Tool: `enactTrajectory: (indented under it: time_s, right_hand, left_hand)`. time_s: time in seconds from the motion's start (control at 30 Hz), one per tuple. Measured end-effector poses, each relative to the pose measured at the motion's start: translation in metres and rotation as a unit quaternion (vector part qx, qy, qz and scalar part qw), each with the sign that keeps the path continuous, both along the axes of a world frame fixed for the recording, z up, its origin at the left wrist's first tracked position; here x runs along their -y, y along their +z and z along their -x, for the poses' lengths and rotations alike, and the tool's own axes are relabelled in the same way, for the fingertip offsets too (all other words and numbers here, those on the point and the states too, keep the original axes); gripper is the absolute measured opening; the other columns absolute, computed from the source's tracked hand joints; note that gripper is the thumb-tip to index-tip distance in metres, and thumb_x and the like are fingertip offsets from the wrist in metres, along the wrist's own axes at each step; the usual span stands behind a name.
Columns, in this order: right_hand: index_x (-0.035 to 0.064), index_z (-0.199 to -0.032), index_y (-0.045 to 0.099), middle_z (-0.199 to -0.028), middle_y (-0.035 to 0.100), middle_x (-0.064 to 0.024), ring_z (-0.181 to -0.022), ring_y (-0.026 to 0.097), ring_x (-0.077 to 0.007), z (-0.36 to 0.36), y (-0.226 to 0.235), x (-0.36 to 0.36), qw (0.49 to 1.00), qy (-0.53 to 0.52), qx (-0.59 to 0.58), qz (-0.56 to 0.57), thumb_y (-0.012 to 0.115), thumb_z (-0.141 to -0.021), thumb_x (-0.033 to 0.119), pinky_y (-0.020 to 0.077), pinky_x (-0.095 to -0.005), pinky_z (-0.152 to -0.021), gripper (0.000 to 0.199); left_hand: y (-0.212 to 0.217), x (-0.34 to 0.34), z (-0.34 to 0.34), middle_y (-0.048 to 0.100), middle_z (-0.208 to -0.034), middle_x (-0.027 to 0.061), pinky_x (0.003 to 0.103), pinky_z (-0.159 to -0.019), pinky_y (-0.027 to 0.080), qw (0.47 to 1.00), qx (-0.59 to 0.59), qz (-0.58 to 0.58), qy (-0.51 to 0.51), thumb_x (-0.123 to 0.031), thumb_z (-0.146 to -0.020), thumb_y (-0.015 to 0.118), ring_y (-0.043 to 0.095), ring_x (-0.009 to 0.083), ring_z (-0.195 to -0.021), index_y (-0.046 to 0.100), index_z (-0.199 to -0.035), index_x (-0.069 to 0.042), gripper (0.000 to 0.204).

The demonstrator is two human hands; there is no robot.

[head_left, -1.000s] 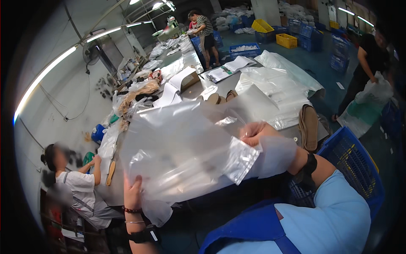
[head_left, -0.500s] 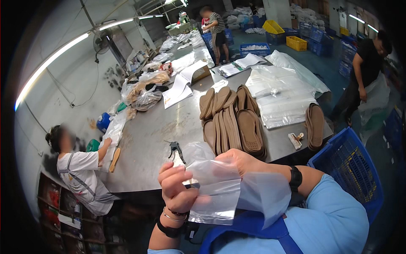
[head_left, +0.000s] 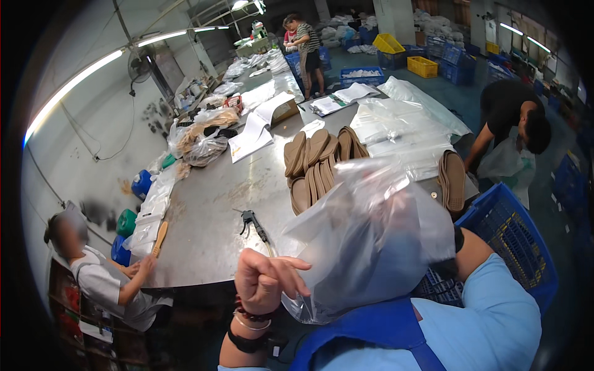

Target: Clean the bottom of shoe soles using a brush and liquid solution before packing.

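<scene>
A clear plastic bag (head_left: 352, 247) is spread wide in front of me, over the near table edge. My right hand (head_left: 399, 207) shows only as a blurred shape through the plastic, so its fingers cannot be made out. Beside the bag's left edge is my left hand (head_left: 266, 281), fingers apart and partly bent, with nothing in it. A black air blow gun (head_left: 252, 226) lies on the metal table just beyond that hand. Stacked brown shoe soles (head_left: 312, 151) stand behind the bag, which covers part of them. Another stack of brown soles (head_left: 453, 179) is at the right.
Flat clear bags (head_left: 396, 120) lie on the table's far right. A blue basket (head_left: 510, 235) stands at my right. One co-worker (head_left: 105, 278) sits at the left with a wooden brush (head_left: 159, 238) nearby; another person (head_left: 510, 117) bends over plastic at the right.
The bag has gone from folded flat to spread and filled out, and has risen to the right with my right hand. My left hand has come away from it. The person at right has bent down.
</scene>
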State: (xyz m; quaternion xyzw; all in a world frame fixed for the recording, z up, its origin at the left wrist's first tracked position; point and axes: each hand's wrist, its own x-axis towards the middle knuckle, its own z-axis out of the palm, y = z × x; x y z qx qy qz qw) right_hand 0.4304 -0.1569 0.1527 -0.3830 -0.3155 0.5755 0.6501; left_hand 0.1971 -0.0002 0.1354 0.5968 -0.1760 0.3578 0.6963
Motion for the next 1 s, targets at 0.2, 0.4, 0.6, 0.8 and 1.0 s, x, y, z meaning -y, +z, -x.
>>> enactTrajectory:
  time_s: [0.2, 0.4, 0.6, 0.8, 1.0]
  right_hand:
    - [-0.0003, -0.099, 0.066, -0.087, 0.066, -0.0044, -0.073, 0.06, -0.0089, 0.025, -0.018, 0.047, 0.998, -0.06, 0.022, -0.013, 0.063, -0.089, 0.013, 0.0486, -0.0227, -0.065, 0.017]
    - [0.0006, -0.086, 0.067, -0.074, 0.063, -0.0006, -0.063, 0.059, -0.0113, -0.041, -0.074, -0.029, 0.984, -0.114, 0.14, 0.009, 0.062, -0.09, 0.018, 0.0487, -0.0255, -0.057, 0.019]
    - [0.0023, -0.105, 0.062, -0.103, 0.063, -0.0184, -0.095, 0.059, -0.0345, -0.18, -0.058, 0.018, 0.477, -0.228, 0.801, 0.28, 0.067, -0.081, 0.037, 0.0455, -0.0403, -0.084, 0.043]
    - [-0.0052, -0.134, 0.041, -0.131, 0.051, -0.0194, -0.121, 0.049, -0.0285, -0.01, 0.017, -0.059, 0.768, 0.318, 0.531, -0.164, 0.067, -0.079, 0.057, 0.0372, -0.0356, -0.102, 0.087]
    - [-0.0041, -0.119, 0.054, -0.104, 0.067, -0.0135, -0.092, 0.062, -0.0198, -0.03, -0.034, -0.014, 0.809, 0.522, 0.27, 0.015, 0.086, -0.069, 0.028, 0.049, -0.0314, -0.084, 0.067]
  left_hand:
    - [0.032, 0.018, -0.032, 0.066, -0.104, 0.0059, 0.048, -0.105, 0.036, 0.827, -0.09, -0.489, 0.261, -0.02, -0.067, 0.078, 0.058, 0.0269, -0.107, 0.069, -0.087, -0.014, 0.023]
    - [-0.001, -0.005, -0.012, 0.064, -0.083, 0.0098, 0.048, -0.096, 0.044, 0.985, -0.046, -0.156, 0.065, -0.022, -0.088, 0.066, 0.065, 0.0228, -0.087, 0.049, -0.088, -0.009, 0.022]
    - [0.015, -0.061, 0.048, 0.049, -0.061, -0.0003, 0.026, -0.051, 0.042, 0.966, -0.164, -0.087, 0.178, -0.017, -0.094, 0.059, 0.046, 0.0101, -0.05, 0.046, -0.088, -0.005, 0.019]
    - [0.069, -0.032, -0.033, 0.058, -0.068, 0.012, 0.035, -0.053, 0.047, 0.844, -0.141, -0.483, 0.186, -0.007, -0.079, 0.072, 0.061, 0.0288, -0.06, 0.052, -0.086, -0.006, 0.021]
    - [0.047, -0.125, -0.029, 0.044, -0.061, -0.0047, 0.019, -0.047, 0.03, 0.898, -0.196, -0.309, 0.245, -0.01, -0.093, 0.059, 0.035, 0.0018, -0.054, 0.048, -0.085, -0.004, 0.015]
